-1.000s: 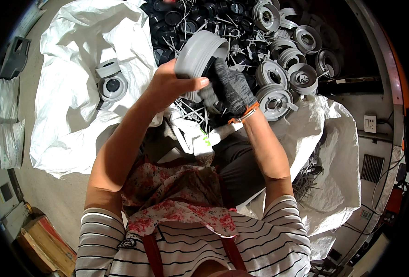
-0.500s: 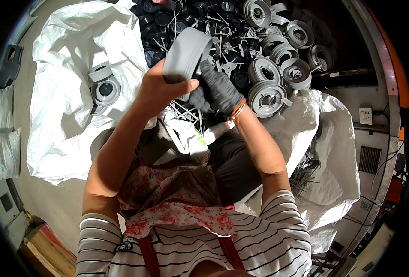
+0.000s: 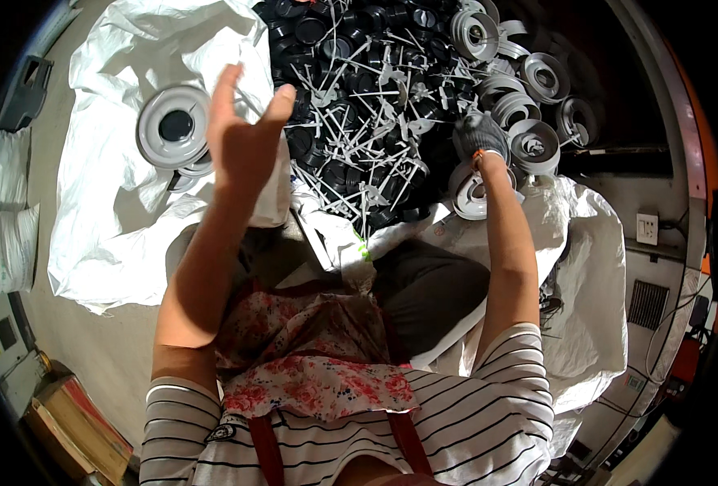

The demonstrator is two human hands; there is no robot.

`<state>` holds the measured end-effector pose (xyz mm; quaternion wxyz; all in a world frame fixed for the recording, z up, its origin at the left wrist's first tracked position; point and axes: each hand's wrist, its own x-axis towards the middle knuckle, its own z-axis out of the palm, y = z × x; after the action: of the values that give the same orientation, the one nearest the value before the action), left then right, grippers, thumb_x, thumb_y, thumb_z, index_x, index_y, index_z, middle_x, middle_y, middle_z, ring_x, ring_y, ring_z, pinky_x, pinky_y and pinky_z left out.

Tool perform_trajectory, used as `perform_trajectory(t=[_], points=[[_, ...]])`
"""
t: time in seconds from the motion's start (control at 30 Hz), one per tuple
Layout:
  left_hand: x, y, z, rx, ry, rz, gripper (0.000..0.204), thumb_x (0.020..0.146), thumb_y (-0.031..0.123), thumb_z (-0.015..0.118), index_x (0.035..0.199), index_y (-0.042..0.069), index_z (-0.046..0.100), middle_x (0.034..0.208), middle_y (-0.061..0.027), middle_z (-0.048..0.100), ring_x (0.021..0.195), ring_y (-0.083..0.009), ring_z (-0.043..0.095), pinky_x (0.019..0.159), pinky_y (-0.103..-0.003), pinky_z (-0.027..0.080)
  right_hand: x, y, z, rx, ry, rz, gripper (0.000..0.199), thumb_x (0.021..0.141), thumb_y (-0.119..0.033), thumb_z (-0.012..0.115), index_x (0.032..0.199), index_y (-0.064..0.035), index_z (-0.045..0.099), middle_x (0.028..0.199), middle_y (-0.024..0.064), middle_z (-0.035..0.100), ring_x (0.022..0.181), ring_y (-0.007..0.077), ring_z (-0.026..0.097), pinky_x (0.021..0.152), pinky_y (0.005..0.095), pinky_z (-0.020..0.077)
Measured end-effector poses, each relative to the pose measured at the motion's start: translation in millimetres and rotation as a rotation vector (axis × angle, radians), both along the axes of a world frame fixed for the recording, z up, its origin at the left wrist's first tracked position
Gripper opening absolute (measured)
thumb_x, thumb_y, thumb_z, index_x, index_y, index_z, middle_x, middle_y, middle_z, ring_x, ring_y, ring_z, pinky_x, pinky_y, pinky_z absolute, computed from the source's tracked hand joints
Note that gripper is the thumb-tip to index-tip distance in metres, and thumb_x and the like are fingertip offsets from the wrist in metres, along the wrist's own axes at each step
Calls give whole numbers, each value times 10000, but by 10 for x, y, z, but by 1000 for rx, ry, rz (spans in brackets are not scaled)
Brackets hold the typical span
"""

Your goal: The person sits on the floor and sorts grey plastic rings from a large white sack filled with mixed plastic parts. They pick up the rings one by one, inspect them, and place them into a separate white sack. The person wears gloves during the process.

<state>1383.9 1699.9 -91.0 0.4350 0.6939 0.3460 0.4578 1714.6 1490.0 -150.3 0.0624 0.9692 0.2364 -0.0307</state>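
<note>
Nearest the camera is the person's striped top and a flowered apron [image 3: 310, 356], with dark trousers beyond it. Two forearms rise from there.

The left hand [image 3: 245, 142] is bare and raised, palm spread and fingers apart, gripping nothing. Just to its left lies a grey round spool [image 3: 174, 125] with a dark centre, flat on a white sheet [image 3: 108, 219] spread over the floor. A second grey spool lies partly tucked under the first one, so two show there. The hand is near the top spool but not touching it.

The right hand [image 3: 480, 134] wears a grey knit glove with an orange cuff. It reaches down among the grey spools on the right; its fingers curl out of sight, so I cannot tell whether it grips one. One spool [image 3: 472, 190] lies just beneath the wrist, and another [image 3: 535, 146] sits just beside the glove on the right.

Between the two hands is a heap of black round caps [image 3: 326, 49], too many and too crowded to count, strewn with thin white sticks [image 3: 359, 154], also uncountable. Farther off, along the upper right, about eight more grey spools [image 3: 476, 28] are piled together, some overlapping.

At the left edge stand two white sacks [image 3: 2, 243] near a dark box [image 3: 23, 93] on the floor.
</note>
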Motion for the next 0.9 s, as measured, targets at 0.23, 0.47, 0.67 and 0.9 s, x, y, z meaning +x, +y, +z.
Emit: perform_trajectory(t=[0.23,0.47,0.67,0.9], points=[[143,-47,-77,-700,-56,-232,286,848,168,645,1034,-47,614,954,-72,664,870,-60,575,792,-203,427,95,87,-127,162,-165,372,374,874,-332,482,1049,-29,612,986,222,634,913,361,614,765,406,493],[221,-205,7,-903,-302,-533,701,803,400,617,1256,-98,424,1179,-225,530,1145,-260,520,948,-356,424,-1122,686,869,1719,1459,-297,274,940,-257,534,1048,-18,612,869,63,671,758,163,611,703,288,493],[204,-106,-67,-1002,-372,-697,471,842,274,588,1125,-93,502,906,-118,643,810,-187,636,755,-301,519,-380,389,-147,-164,76,268,567,745,-327,637,1225,-43,534,1173,196,594,1112,375,550,958,432,433],[226,-180,81,-884,-195,-472,471,776,250,698,1086,-53,515,898,-81,606,785,-128,591,675,-233,493,41,169,-957,-471,93,303,500,741,-310,639,1150,-27,587,1166,217,587,1100,387,551,929,445,450]])
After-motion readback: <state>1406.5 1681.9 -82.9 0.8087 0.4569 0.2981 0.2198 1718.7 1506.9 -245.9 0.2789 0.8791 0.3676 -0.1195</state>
